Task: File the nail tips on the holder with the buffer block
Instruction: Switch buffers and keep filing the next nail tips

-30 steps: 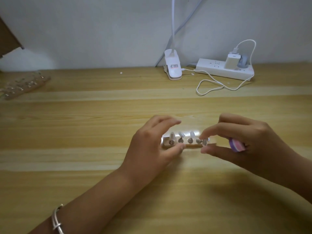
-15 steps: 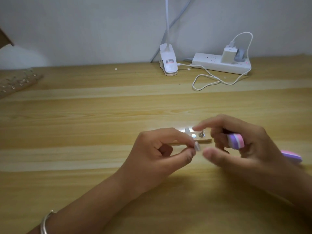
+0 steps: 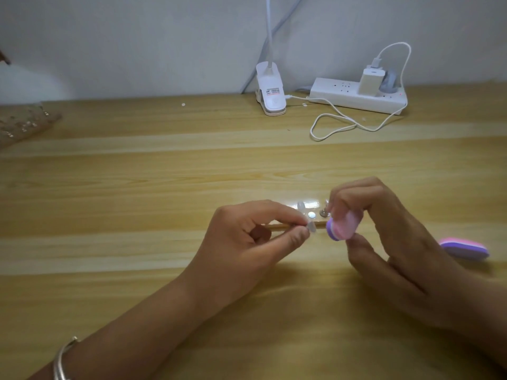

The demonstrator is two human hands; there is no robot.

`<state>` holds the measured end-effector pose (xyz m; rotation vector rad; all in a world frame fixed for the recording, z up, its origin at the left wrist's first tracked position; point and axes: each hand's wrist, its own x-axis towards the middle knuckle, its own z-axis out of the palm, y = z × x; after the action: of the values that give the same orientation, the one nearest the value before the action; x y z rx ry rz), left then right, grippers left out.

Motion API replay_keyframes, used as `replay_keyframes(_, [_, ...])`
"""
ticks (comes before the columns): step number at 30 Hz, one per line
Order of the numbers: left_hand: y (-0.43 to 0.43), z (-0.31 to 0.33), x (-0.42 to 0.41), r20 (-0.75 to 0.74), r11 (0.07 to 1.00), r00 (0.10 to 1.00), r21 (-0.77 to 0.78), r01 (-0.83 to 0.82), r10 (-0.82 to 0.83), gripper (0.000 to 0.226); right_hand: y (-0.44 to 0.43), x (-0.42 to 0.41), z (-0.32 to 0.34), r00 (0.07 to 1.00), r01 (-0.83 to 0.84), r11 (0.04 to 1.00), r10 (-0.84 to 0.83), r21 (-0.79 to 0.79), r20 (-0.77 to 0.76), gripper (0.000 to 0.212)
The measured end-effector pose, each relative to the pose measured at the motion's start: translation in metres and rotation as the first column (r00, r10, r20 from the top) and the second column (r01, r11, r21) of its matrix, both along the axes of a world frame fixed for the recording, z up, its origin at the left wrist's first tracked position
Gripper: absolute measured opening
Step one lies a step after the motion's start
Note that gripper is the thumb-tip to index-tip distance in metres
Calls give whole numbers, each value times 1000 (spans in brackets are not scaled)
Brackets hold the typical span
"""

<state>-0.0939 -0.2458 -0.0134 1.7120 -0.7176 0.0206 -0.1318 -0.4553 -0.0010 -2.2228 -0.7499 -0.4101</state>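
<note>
Moved: buffer block [image 3: 341, 225] now up beside nail tip [image 3: 312, 228] | left hand [image 3: 241, 242] pinches nail tip | right hand [image 3: 389, 237] grips buffer block | holder [image 3: 318, 222] just behind hands

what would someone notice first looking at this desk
The two hands meeting in the middle: the left hand pinches a small clear nail tip, and the right hand holds a pink and purple buffer block right beside it, just in front of the shiny holder. After that, a second block lies at the far right, and a white power strip with a looped cable sits at the back by the wall.
</note>
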Motion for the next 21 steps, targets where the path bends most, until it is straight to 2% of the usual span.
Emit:
replay_keyframes(1, [0, 0, 0, 9, 1000, 1000, 6, -8, 7, 5, 2, -3, 2, 998, -5, 1000, 7, -30, 67, 17])
replay_keyframes(4, [0, 0, 0, 20, 1000, 1000, 25, 1, -1, 7, 4, -4, -1, 990, 21, 999, -15, -41, 139, 20])
replay_keyframes(10, [0, 1, 0, 28, 999, 1000, 36, -3, 2, 9, -6, 2, -4, 986, 53, 993, -36, -106, 161, 18])
replay_keyframes(16, [0, 1, 0, 69, 997, 998, 77, -6, 1, 14, -2, -2, -6, 985, 7, 995, 10, -102, 172, 16])
replay_keyframes(21, [-1, 0, 0, 64, 996, 998, 83, -33, 28, 12, -6, 2, -3, 983, 49, 996, -34, -76, 182, 15])
